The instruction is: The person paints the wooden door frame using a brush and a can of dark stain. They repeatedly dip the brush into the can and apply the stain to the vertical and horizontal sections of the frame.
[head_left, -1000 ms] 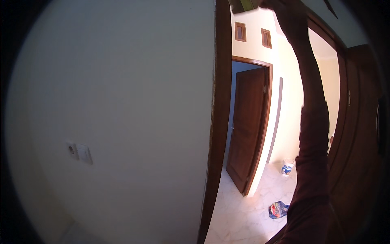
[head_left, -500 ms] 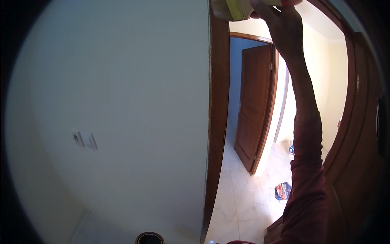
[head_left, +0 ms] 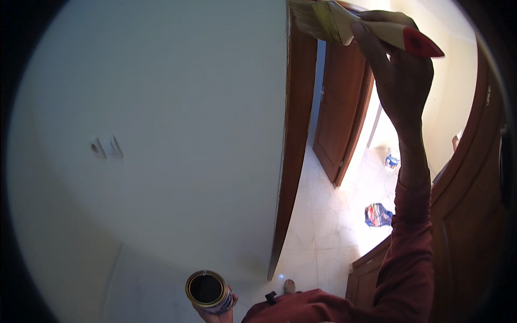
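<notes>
High at the upper right, my right hand point(head_left: 401, 75) is closed around the handle of a wide flat paintbrush point(head_left: 336, 21). The brush has a pale wooden handle with a red tip, and its bristles point left against the brown wooden door frame point(head_left: 299, 91). Low in the view, my left hand point(head_left: 215, 314) grips an open paint can point(head_left: 207, 288) from below and the side. Dark contents show inside the can's gold-coloured rim. Some of the left fingers are hidden behind the can.
A pale wall point(head_left: 177, 107) with a socket and switch point(head_left: 105, 147) borders the frame on the left. Beyond the doorway are a brown door point(head_left: 342, 102), a crumpled colourful bag point(head_left: 378, 215) and a white-and-blue container point(head_left: 392, 159) on the tiled floor. Another wooden door point(head_left: 463, 242) stands at the right.
The paintbrush and my right hand now sit lower and farther right in the picture. The view has tilted down, bringing the whole can and my left hand into sight.
</notes>
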A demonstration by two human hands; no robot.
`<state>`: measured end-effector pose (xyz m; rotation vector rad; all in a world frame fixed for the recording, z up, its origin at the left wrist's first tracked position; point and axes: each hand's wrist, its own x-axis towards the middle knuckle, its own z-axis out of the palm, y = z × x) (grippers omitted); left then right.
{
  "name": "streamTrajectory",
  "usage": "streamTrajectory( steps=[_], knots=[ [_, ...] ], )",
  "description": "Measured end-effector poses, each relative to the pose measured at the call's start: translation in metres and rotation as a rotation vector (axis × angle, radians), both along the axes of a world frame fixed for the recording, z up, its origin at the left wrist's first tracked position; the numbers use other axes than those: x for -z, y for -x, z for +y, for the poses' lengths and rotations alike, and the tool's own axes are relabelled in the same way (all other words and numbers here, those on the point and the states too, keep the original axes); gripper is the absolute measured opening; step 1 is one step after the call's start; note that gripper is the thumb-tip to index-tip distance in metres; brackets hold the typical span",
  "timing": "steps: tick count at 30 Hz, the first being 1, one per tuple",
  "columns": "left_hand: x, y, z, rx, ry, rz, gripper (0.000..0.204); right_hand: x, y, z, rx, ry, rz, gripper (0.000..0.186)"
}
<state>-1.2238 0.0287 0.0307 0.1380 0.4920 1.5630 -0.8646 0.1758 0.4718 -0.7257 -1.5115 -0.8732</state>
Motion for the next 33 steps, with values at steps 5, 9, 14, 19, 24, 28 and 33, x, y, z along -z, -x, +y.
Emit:
streamTrajectory(
  steps=[5,9,14,19,24,28,33],
  knots=[
    [0.037,0.016,0.025,0.115,-0.083,-0.21,0.07,0.049,0.007,0.014,-0.15,-0.018,-0.143,0.028],
    [0.036,0.024,0.015,0.124,-0.115,-0.18,0.072,0.091,0.031,0.011,-0.125,-0.05,-0.229,0.03],
    [0.037,0.026,0.01,0.139,-0.118,-0.173,0.071,0.138,0.03,-0.007,-0.056,0.06,-0.284,0.048],
    [0.039,0.025,0.009,0.15,-0.084,-0.154,0.072,0.184,0.02,-0.021,-0.057,0.18,-0.318,0.052],
    [0.046,0.026,0.007,0.145,-0.055,-0.154,0.074,0.162,0.012,-0.031,-0.1,0.401,-0.148,0.018],
    [0.047,0.029,0.012,0.175,-0.11,-0.139,0.076,0.083,0.013,-0.011,0.124,0.127,-0.101,0.021],
    [0.047,0.028,0.009,0.141,-0.124,-0.183,0.073,0.056,0.041,0.007,-0.008,0.041,-0.01,0.014]
  ],
)
